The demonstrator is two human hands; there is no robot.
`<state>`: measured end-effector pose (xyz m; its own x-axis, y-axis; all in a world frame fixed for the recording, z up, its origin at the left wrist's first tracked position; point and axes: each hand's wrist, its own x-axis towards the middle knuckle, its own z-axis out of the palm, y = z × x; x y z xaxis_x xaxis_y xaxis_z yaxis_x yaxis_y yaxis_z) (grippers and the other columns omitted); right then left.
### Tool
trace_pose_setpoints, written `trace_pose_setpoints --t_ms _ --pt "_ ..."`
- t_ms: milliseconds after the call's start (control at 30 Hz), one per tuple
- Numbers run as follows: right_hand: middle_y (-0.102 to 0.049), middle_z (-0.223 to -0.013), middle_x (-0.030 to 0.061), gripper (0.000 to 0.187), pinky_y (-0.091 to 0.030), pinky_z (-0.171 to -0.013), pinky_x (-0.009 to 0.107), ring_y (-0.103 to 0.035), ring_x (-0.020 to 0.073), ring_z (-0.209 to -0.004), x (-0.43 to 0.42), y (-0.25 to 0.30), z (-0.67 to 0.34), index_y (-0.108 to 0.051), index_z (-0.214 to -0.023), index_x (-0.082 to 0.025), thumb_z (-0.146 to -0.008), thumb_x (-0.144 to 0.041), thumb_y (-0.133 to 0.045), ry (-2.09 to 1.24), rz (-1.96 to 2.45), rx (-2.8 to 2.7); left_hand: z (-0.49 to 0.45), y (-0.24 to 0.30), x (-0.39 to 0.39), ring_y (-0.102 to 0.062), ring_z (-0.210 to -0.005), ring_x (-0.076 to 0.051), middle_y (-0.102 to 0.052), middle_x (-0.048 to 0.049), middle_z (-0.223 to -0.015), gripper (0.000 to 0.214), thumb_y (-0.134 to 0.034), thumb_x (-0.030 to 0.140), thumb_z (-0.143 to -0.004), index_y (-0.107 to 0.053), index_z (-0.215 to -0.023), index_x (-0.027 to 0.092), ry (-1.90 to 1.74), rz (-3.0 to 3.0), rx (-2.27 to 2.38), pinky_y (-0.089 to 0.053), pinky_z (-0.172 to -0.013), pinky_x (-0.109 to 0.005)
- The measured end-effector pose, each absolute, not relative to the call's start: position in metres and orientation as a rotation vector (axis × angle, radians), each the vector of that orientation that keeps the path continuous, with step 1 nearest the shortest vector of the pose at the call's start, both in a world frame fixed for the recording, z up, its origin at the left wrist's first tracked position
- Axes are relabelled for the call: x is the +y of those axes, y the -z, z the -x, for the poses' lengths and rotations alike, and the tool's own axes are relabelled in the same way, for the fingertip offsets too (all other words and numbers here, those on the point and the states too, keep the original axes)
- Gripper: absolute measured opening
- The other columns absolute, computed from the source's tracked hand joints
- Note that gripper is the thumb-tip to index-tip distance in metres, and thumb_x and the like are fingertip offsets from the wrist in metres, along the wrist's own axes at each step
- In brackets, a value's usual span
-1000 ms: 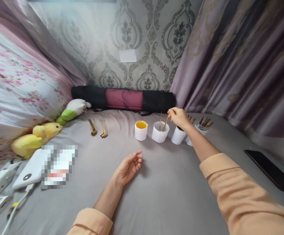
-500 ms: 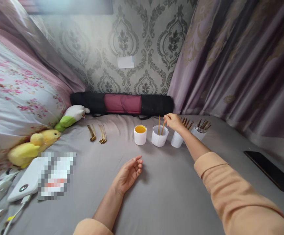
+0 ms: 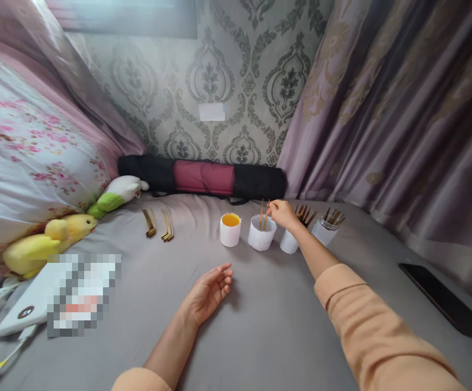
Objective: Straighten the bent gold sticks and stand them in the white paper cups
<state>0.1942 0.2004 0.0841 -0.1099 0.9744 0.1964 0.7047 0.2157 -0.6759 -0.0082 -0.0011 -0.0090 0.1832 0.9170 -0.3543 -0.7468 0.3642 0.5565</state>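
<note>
My right hand point(image 3: 283, 214) pinches the top of a thin light-brown stick point(image 3: 265, 223), whose lower end is inside a white cup point(image 3: 262, 242). Another thin stick point(image 3: 260, 212) leans upright in the same cup. Left of it stands a white cup with a yellow inside point(image 3: 230, 234). Beyond my right wrist, a taller white container point(image 3: 288, 242) holds several dark-tipped sticks, partly hidden by my arm. My left hand point(image 3: 210, 294) rests on the grey sheet in front of the cups, palm sideways, fingers loosely curled and apart, with nothing in it.
Another white container point(image 3: 324, 232) of sticks stands at the right. Two groups of bent brass-coloured rods point(image 3: 149, 224) lie left of the cups. A phone point(image 3: 443, 298) lies far right, a white power bank point(image 3: 27, 304) at left. A black-and-maroon roll bag point(image 3: 205, 178) lines the wall.
The view has tilted up slightly. My right hand has come a little lower over the cup, with the held stick closer to the other one. My left hand stays resting on the sheet.
</note>
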Motion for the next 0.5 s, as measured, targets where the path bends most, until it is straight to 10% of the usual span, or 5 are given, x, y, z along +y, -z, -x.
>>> trace_pose_setpoints --t_ms 500 --pt "-0.068 -0.072 0.006 0.026 -0.04 -0.044 0.016 -0.059 0.0091 -0.049 0.187 -0.083 -0.188 -0.063 -0.092 -0.011 -0.08 -0.02 -0.041 -0.593 1.605 -1.806 0.008 0.009 -0.002 -0.058 -0.069 -0.01 -0.06 -0.0083 -0.085 0.023 -0.056 0.014 -0.078 -0.058 -0.1 0.008 -1.2 -0.287 0.716 -0.048 -0.063 -0.021"
